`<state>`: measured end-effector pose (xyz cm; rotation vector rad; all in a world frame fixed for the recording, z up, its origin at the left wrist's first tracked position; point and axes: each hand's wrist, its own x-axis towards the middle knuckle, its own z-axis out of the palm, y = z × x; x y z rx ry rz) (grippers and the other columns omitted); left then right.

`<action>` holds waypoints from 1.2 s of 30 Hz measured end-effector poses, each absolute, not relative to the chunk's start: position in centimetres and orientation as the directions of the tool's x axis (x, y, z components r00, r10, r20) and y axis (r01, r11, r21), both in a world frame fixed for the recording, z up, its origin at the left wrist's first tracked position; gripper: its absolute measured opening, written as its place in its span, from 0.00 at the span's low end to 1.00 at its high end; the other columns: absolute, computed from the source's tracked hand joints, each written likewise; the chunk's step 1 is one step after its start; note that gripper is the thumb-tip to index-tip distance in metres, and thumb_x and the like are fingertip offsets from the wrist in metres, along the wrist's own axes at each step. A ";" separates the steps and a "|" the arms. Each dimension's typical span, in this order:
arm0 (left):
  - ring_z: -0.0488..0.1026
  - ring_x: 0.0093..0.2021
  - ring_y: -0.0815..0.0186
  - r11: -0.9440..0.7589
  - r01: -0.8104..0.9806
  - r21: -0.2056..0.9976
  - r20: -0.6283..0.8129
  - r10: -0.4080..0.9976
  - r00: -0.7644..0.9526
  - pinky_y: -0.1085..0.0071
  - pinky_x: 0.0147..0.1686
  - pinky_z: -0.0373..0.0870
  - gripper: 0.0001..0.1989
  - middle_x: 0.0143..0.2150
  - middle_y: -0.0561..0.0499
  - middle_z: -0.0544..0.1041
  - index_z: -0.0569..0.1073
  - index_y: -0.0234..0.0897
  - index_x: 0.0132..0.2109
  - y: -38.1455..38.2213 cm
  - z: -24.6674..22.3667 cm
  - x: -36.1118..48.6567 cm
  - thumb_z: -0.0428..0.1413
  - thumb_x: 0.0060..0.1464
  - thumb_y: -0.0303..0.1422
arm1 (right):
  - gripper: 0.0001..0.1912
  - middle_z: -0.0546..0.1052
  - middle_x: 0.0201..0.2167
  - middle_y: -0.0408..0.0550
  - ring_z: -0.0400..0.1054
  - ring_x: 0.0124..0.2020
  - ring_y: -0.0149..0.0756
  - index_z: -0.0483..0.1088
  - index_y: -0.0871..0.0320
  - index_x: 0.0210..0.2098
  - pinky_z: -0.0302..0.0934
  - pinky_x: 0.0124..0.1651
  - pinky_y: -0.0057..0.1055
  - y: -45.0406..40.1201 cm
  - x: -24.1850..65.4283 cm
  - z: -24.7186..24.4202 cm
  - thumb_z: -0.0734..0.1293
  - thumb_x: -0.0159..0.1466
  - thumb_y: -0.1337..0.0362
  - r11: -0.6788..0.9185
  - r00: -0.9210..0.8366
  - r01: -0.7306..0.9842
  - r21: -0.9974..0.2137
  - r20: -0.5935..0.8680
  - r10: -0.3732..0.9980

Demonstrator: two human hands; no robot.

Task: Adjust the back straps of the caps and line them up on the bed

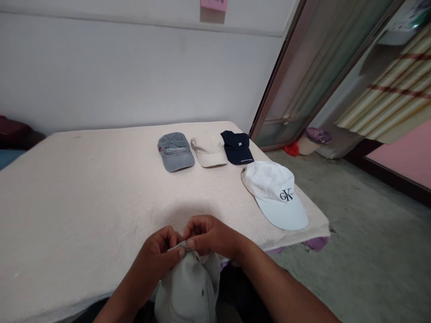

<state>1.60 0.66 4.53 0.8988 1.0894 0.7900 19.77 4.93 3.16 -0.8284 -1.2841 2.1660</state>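
A light grey-beige baseball cap (185, 287) hangs at the near edge of the bed, pinched along its upper edge by both hands. My left hand (161, 251) is closed on that edge from the left, thumb on the outer cloth. From the right, my right hand (208, 235) grips the same edge with thumb and fingers close to the left ones. What lies between the fingertips is too small to make out. Beyond them, a grey cap (175, 151), a cream cap (209, 150) and a navy cap (237, 147) sit in a row. Nearer, on the right, lies a white cap (274, 193) with dark letters.
The caps rest on a bed with a pale textured cover (101, 193), against a white wall (134, 76). To the right are a sliding door (296, 67), a waste bin (311, 140), a striped curtain (390, 94) and grey floor (363, 215).
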 end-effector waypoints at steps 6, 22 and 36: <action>0.55 0.20 0.74 0.513 -0.168 0.842 -0.457 0.843 0.284 0.76 0.20 0.50 0.15 0.21 0.60 0.62 0.60 0.39 0.27 0.9 4.5 1.6 0.62 0.43 0.34 | 0.13 0.64 0.18 0.35 0.52 0.16 0.19 0.67 0.60 0.34 0.46 0.19 0.21 4.9 19.2 2.3 0.71 0.53 0.62 -0.474 -0.706 -0.200 -0.858 -0.209 0.676; 0.55 0.21 0.75 0.522 -0.143 0.841 -0.471 0.835 0.283 0.77 0.20 0.50 0.13 0.21 0.59 0.63 0.62 0.38 0.28 0.7 4.4 1.8 0.61 0.46 0.35 | 0.13 0.68 0.23 0.39 0.57 0.21 0.22 0.68 0.61 0.39 0.52 0.23 0.21 5.1 20.0 3.0 0.70 0.55 0.62 -0.337 -0.732 -0.128 -0.933 -0.140 0.667; 0.66 0.23 0.71 0.617 -0.139 0.775 -0.503 0.734 0.456 0.75 0.25 0.60 0.09 0.26 0.51 0.73 0.74 0.33 0.33 0.7 4.1 2.3 0.58 0.51 0.36 | 0.12 0.67 0.22 0.39 0.59 0.20 0.23 0.68 0.60 0.37 0.54 0.23 0.22 5.3 20.3 2.9 0.69 0.56 0.63 -0.304 -0.699 -0.190 -0.934 -0.089 0.709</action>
